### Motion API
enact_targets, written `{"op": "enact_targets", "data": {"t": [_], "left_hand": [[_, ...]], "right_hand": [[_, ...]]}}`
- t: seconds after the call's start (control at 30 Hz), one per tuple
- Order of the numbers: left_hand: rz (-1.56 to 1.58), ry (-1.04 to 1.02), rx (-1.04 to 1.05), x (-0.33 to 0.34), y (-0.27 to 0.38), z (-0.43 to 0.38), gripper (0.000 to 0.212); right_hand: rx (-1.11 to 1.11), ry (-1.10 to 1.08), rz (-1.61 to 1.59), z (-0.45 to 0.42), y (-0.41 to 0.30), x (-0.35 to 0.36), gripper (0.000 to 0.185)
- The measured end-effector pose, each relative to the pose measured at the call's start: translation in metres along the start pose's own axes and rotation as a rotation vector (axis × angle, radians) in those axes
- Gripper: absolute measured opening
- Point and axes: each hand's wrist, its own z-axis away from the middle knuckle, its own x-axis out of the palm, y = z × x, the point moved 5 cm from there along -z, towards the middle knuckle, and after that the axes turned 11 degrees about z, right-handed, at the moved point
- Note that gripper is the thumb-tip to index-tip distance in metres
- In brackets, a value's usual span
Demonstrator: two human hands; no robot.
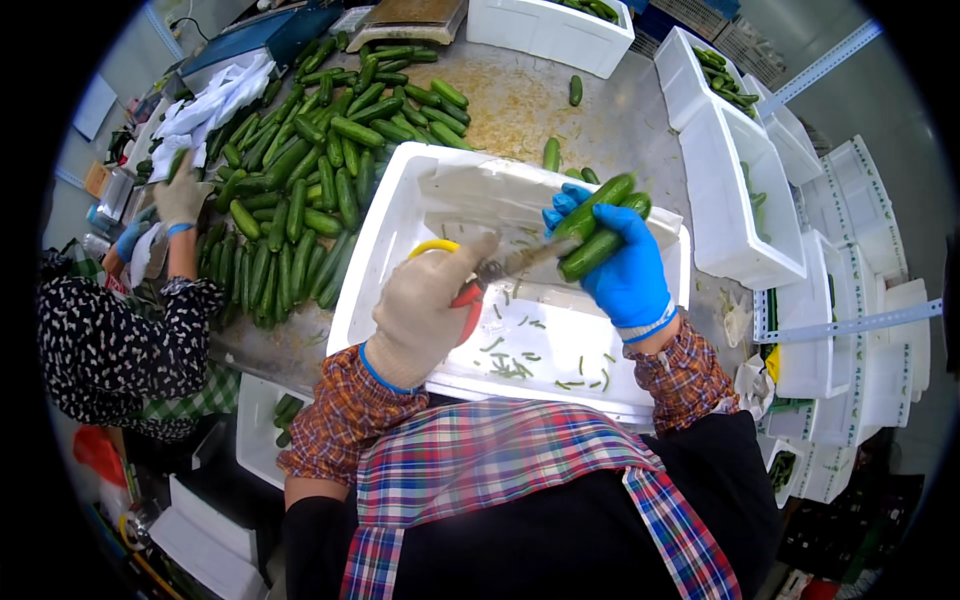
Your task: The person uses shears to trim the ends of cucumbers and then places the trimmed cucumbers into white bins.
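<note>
My left hand [424,304], in a beige knit glove, grips scissors [466,306] with red and yellow handles; their blurred blades reach the near ends of the cucumbers on the right. In a blue glove, my right hand [626,259] holds two cucumbers [600,214] side by side, tilted, its thumb over them. Both hands are above a white foam box [401,169] whose floor bears many small green stem bits [510,366]. Left of this box lies a large heap of cucumbers [300,180] on the metal table.
White foam boxes [742,195] stand along the right side, some holding cucumbers; another [551,34] is at the far edge beside a scale [409,22]. Perforated metal bars [847,322] jut in at right. A co-worker [124,345] works at left, gloved hands over the heap's edge.
</note>
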Motion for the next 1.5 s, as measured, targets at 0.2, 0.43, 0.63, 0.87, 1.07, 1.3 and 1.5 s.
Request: {"op": "enact_targets", "data": {"t": [0.2,0.43,0.63,0.87,1.07,1.3,1.5], "left_hand": [[0.099,0.091,-0.258,-0.007,-0.015,0.002,0.052],[0.075,0.15,-0.168,-0.005,-0.015,0.002,0.052],[0.041,0.155,-0.173,-0.007,-0.017,0.003,0.052],[0.041,0.108,-0.205,-0.007,-0.014,0.003,0.046],[0.017,0.064,-0.208,-0.005,-0.01,0.004,0.05],[0.089,0.014,-0.164,0.0,-0.012,0.001,0.055],[0.013,0.011,-0.095,0.005,-0.008,0.003,0.054]], "right_hand": [[-0.329,-0.08,0.876,0.02,-0.016,0.027,0.054],[-0.514,0.035,1.549,0.02,-0.009,0.018,0.056],[-0.626,0.055,1.669,0.026,-0.018,0.031,0.053],[-0.619,-0.014,1.732,0.024,-0.015,0.029,0.053],[-0.412,-0.027,1.519,0.015,-0.014,0.015,0.054],[-0.251,-0.073,1.312,0.015,-0.014,0.024,0.054],[-0.289,-0.107,1.351,0.014,-0.007,0.022,0.052]]}}
